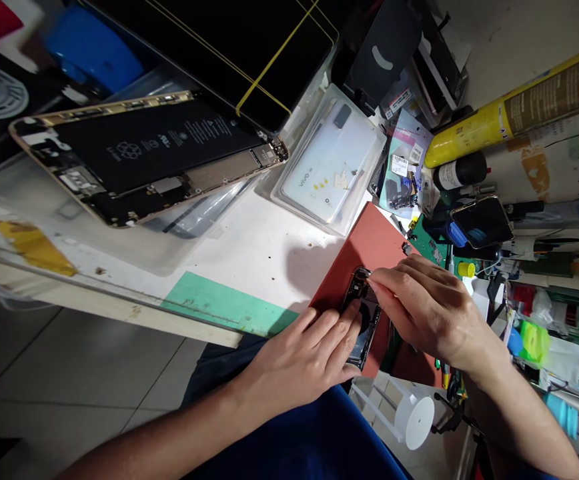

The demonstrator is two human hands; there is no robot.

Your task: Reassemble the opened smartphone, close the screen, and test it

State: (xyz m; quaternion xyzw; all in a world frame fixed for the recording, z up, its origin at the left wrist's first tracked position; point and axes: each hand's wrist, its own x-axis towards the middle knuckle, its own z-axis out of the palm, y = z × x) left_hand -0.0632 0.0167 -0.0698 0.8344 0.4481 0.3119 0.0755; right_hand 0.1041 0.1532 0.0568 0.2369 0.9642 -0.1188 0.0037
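An opened phone lies on a reddish mat, its inner parts showing. My left hand grips this phone from the near left side, with several fingers lying across its inside. At the far end of the phone, my right hand is closed in a pinch between thumb and fingers. Whatever sits between those fingertips is hidden or too small to name. A small dark part lies on the mat just beyond my right hand.
A larger opened phone with a black battery rests on a plastic box at the left. Behind stands a clear tray holding a white phone. A yellow spray can and a white stool-like object are at the right.
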